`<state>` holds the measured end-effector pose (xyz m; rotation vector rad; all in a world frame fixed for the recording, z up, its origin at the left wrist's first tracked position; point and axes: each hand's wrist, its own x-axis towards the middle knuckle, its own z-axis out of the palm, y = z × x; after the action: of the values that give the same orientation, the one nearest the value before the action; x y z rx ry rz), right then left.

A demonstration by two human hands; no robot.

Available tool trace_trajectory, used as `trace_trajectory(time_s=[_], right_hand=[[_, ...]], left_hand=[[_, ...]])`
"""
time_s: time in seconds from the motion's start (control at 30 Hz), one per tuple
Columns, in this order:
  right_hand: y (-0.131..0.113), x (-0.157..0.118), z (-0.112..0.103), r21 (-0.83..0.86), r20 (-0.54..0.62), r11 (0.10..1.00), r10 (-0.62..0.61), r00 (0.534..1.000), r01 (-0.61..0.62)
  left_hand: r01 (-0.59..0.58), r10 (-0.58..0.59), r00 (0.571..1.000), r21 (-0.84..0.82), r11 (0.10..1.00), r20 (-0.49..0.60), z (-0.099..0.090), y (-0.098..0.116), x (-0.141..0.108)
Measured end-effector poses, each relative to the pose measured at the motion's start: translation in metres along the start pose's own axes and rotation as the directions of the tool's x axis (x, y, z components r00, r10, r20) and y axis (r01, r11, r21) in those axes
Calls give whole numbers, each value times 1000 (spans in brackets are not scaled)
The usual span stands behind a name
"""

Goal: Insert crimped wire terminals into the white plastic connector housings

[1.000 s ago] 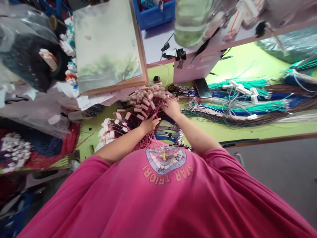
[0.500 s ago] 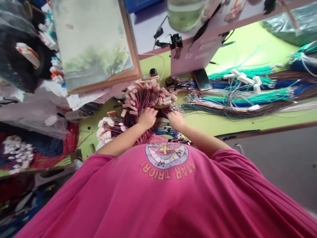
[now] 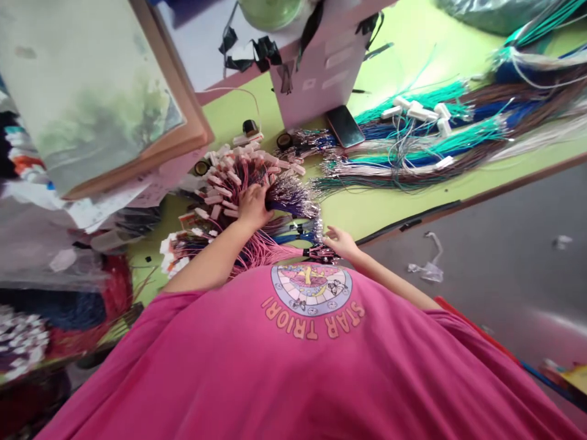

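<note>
My left hand (image 3: 254,206) is curled over a thick bundle of wires (image 3: 241,167), and its fingers are partly hidden among them. White connectors (image 3: 215,197) crowd the ends around that hand. Just right of it, dark blue wires with bare silver tips (image 3: 291,194) fan out. My right hand (image 3: 342,242) is a short way off to the right, with its fingers apart and nothing in them. Near its fingertips lie the tips of pink wires tied with black tape (image 3: 316,252). A blue wire bundle (image 3: 293,237) lies just above the pink one.
Green, blue, brown and white wire bundles (image 3: 431,143) stretch across the right of the green table (image 3: 380,212). A phone (image 3: 345,127) lies by a pink upright panel (image 3: 316,79). Rolls of black tape (image 3: 284,140) sit behind the wires. A framed picture (image 3: 110,104) stands at upper left.
My right hand has come away from the wires, moving down toward me, and its fingers have opened. My left hand stays on the bundle. Dark blue wire tips now show fanned out. The view has turned.
</note>
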<state>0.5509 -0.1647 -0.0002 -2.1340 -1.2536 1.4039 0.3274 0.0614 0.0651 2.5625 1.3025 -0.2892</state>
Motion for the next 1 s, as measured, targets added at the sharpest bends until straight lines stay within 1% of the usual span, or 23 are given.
trace_trajectory(time_s=[0.03, 0.07, 0.1, 0.17, 0.2, 0.27, 0.33, 0.4, 0.47, 0.53, 0.6, 0.67, 0.7, 0.73, 0.77, 0.83, 0.87, 0.9, 0.93, 1.0], right_hand=[[0, -6, 2, -3, 17, 1000, -10, 1000, 10], [-1, -11, 3, -10, 29, 1000, -16, 999, 16], [-2, -14, 5, -19, 35, 1000, -13, 999, 14], [-5, -18, 9, -37, 27, 999, 15, 1000, -14], [-6, -18, 11, -40, 16, 999, 31, 999, -30], [-11, -15, 14, -38, -6, 998, 49, 999, -49], [-16, -6, 16, -24, -22, 998, 62, 998, -62], [-24, 8, 15, -1, -35, 996, 84, 996, -84], [-31, 20, 11, 31, -53, 994, 106, 993, -104], [-34, 23, 4, 74, -86, 991, 119, 989, -112], [-29, 10, -3, 108, -150, 988, 125, 981, -110], [-17, -20, -6, 207, -198, 972, 154, 968, -112], [-10, -39, -4, 297, -190, 948, 177, 966, -116], [-3, -57, 0, 563, -71, 813, 226, 972, -148], [2, -73, 7, 636, 57, 744, 217, 975, -203], [5, -91, 27, 707, 231, 651, 157, 960, -277], [3, -91, 39, 732, 287, 614, 116, 951, -296], [-2, -87, 50, 765, 314, 570, 74, 947, -298], [-8, -78, 61, 798, 323, 528, 35, 946, -292], [-22, -53, 79, 846, 302, 467, -20, 953, -258]], left_hand=[[-6, 6, 1000, 3, 1000, 14, 0, 1, -4], [-32, 31, 998, 12, 999, 58, 3, 5, -7], [-76, 72, 989, 27, 997, 128, 7, 11, -10], [-171, 145, 946, 68, 983, 290, 19, 26, -15], [-203, 159, 922, 92, 975, 353, 26, 33, -19], [-255, 182, 890, 127, 958, 417, 37, 42, -28], [-312, 227, 871, 133, 941, 435, 45, 44, -38], [-345, 254, 857, 134, 929, 447, 50, 41, -44], [-337, 244, 862, 144, 930, 446, 53, 36, -44], [-328, 244, 876, 142, 934, 415, 55, 32, -38], [-316, 250, 893, 126, 940, 373, 55, 30, -29], [-296, 240, 904, 112, 949, 353, 56, 28, -21], [-284, 229, 906, 110, 952, 356, 56, 28, -18], [-276, 220, 905, 111, 955, 363, 56, 27, -15], [-271, 212, 904, 112, 956, 371, 57, 27, -14], [-270, 212, 900, 106, 957, 380, 56, 26, -12], [-277, 222, 898, 94, 956, 381, 55, 26, -12], [-289, 240, 894, 77, 954, 380, 54, 25, -12], [-304, 261, 887, 58, 951, 381, 52, 25, -14], [-337, 297, 866, 30, 941, 401, 50, 26, -20]])
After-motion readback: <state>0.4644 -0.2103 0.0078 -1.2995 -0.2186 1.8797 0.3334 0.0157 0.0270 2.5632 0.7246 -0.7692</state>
